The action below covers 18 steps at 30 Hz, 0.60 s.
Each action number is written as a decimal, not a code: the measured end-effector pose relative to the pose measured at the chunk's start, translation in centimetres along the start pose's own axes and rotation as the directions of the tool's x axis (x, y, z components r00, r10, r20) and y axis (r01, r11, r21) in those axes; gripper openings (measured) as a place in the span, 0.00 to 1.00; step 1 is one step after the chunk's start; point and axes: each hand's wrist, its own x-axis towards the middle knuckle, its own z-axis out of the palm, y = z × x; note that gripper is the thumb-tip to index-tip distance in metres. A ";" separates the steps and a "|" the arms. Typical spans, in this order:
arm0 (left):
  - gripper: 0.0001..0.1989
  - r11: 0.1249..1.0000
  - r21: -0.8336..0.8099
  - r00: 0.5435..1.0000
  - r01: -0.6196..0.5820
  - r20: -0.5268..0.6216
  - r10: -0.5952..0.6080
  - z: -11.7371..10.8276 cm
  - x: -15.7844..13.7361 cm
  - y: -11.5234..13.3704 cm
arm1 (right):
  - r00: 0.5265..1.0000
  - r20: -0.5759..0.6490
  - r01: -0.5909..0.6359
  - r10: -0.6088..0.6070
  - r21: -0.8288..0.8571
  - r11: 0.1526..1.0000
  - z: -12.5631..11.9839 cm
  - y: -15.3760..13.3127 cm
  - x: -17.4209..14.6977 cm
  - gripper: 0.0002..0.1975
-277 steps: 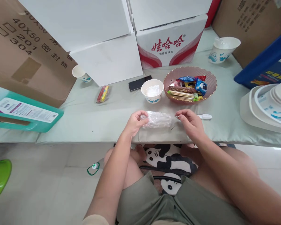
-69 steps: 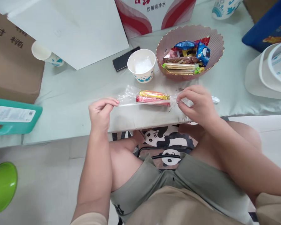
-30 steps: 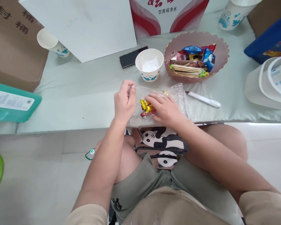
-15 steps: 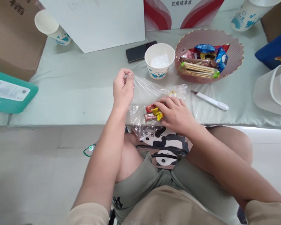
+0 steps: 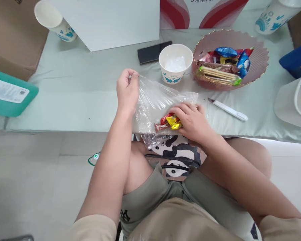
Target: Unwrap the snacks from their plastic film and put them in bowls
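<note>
My left hand (image 5: pixel 127 90) pinches the upper left edge of a clear plastic bag (image 5: pixel 150 100) and stretches it taut off the table. Red and yellow wrapped candies (image 5: pixel 172 121) lie on or in the bag at the table's front edge; which of the two I cannot tell. Curled over these candies from the right is my right hand (image 5: pixel 190 120), its palm side hidden. The bag's lower end hangs over the edge above my lap. Behind it stands a white paper bowl (image 5: pixel 173 67) with a blue leaf print.
A pink scalloped basket (image 5: pixel 262 67) holds several wrapped snacks. In front of it lies a white utility knife (image 5: pixel 228 109). A black phone (image 5: pixel 152 53), paper cups (image 5: pixel 65 31), a white box (image 5: pixel 115 23), a green container (image 5: pixel 27 97) and a white bin (image 5: pixel 288 103) surround the work area.
My left hand has drawn the bag slightly left and spread it wider. My right hand has shifted a little right, and more of the yellow candy wrappers show.
</note>
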 end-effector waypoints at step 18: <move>0.15 0.982 -0.133 0.991 0.136 0.017 -0.135 -0.6 -0.3 0.7 | 0.983 0.182 0.059 -0.019 -0.213 0.975 -1.9 -0.8 1.4 0.11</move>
